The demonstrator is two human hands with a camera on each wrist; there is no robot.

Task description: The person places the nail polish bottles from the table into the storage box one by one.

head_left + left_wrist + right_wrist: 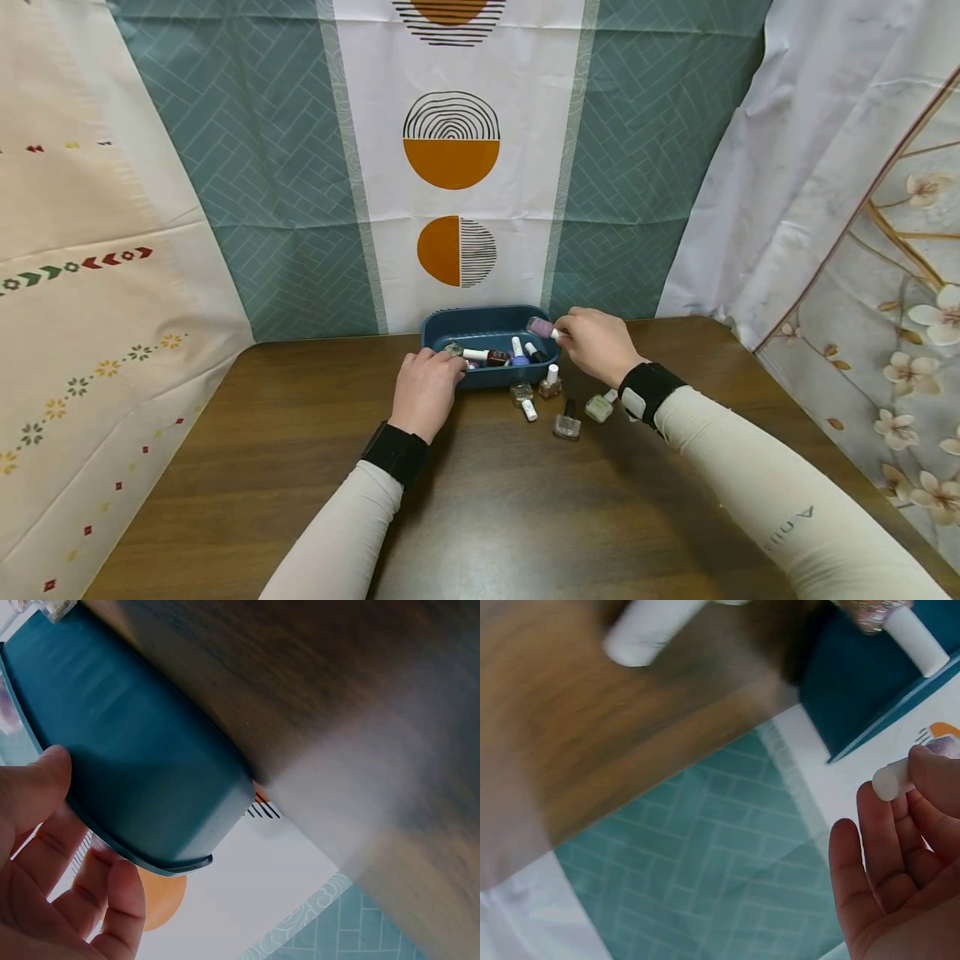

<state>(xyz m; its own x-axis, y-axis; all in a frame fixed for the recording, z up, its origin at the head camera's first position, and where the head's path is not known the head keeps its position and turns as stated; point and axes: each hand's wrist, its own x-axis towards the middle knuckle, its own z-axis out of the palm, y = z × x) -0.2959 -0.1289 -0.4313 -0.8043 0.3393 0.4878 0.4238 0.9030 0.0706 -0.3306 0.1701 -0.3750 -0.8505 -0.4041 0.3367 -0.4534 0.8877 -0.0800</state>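
My right hand (600, 343) pinches a purple nail polish bottle (540, 327) by its white cap, above the right end of a blue plastic bin (487, 318). Thumb and fingertips meet on that cap in the right wrist view. My left hand (426, 392) grips the bin's near rim at the left; the left wrist view has the thumb on the outer wall (135, 742) and the fingers behind the rim. Inside the bin lie several polishes, among them a dark red bottle (497, 358) and a lilac-blue bottle (518, 353).
In front of the bin, on the brown wooden table (480, 517), are a glittery bottle (551, 384), a clear bottle with white cap (522, 395), a grey glitter bottle (567, 427) and a pale green bottle (598, 408). A patterned curtain (285, 208) hangs directly behind the table.
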